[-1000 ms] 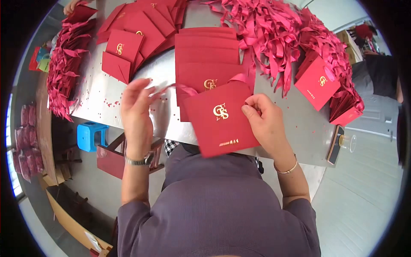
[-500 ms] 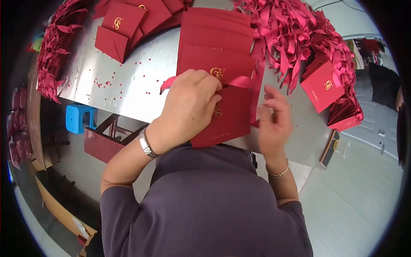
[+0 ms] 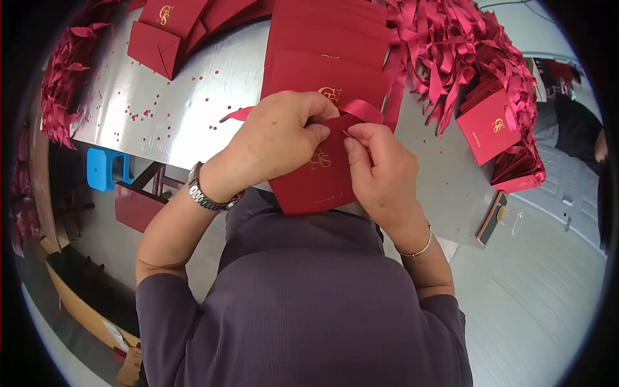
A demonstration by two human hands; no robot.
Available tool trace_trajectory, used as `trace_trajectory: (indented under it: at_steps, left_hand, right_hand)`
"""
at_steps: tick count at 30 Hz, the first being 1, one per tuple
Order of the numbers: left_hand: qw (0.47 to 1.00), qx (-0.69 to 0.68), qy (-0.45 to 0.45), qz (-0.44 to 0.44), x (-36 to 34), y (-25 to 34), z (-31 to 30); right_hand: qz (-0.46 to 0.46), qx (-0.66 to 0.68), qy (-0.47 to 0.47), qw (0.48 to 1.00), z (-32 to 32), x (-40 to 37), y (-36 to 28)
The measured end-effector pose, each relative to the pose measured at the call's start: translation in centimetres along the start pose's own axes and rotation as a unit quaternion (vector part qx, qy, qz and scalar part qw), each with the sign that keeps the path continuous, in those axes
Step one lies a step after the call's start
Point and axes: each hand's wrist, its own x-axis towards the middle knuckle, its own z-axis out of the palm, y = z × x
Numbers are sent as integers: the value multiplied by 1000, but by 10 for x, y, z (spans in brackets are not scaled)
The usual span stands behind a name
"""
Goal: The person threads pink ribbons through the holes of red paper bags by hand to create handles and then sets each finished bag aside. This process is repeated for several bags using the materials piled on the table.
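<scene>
A red paper gift bag (image 3: 308, 191) with gold lettering lies flat in front of me, its lower edge at my waist. My left hand (image 3: 274, 138) is closed on the bag's top edge, thumb on the front and fingers behind. A pink-red ribbon (image 3: 362, 110) loops up behind that edge, and a loose ribbon end (image 3: 236, 115) sticks out left of my left hand. My right hand (image 3: 385, 169) pinches a ribbon end at the bag's upper right. Just beyond lies an overlapping row of matching red bags (image 3: 324, 40).
More red bags (image 3: 162, 46) lie at the upper left of the metal table (image 3: 193, 122), among scattered red paper dots. Bags with heaped ribbons (image 3: 445, 58) stand to the right. A blue stool (image 3: 106, 169) and a dark phone-like object (image 3: 492, 218) are farther out.
My right hand has moved left and up from the bag's right side and now pinches the ribbon at its top edge. My left hand still grips the bag, and the view has shifted slightly.
</scene>
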Motion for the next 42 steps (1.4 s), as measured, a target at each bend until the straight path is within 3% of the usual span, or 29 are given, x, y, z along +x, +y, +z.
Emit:
trace_trajectory:
  at_steps: [11,13,17,19,21,24,25,26,28,33,35,36,38,42]
  left_hand:
    - [998,16,23,49,-2,-5,4]
    - [998,36,21,43,-2,-3,6]
    - [997,63,33,41,-3,-7,10]
    - [997,34,31,63,-6,-11,11]
    - [995,33,52,80,-10,-9,12]
    - [996,15,62,63,-13,-3,9]
    - [998,-1,51,35,-13,-1,6]
    - [998,0,50,37,-14,0,5]
    - [997,-49,39,48,-17,-1,3]
    - [995,-83,38,50,-15,-8,1]
    - [994,-100,33,33,-15,-8,0]
    - [994,-100,26,26,-14,-10,0]
    - [995,-99,18,20,-13,-11,-1]
    - [999,-30,-3,43,-7,-10,-4]
  right_hand:
    - [-24,-48,-35,998,4,14,-2]
    - [-96,-148,-49,983,5,15,-4]
    - [-125,-218,-111,962,5,16,-2]
    - [-55,-78,-99,991,-2,19,-3]
    - [121,59,-148,980,-19,24,4]
    - [110,-17,-107,988,-48,46,20]
    - [171,36,-126,977,-56,51,19]
    - [171,36,-124,977,-57,52,14]
    - [141,58,-55,987,-58,46,3]
    - [159,105,-83,978,-37,16,-11]
    - [31,18,-31,999,-30,9,-10]
    - [33,19,-32,999,-27,8,-7]
    - [-64,1,-5,998,-22,11,0]
    - [-44,10,-75,996,-22,20,-5]
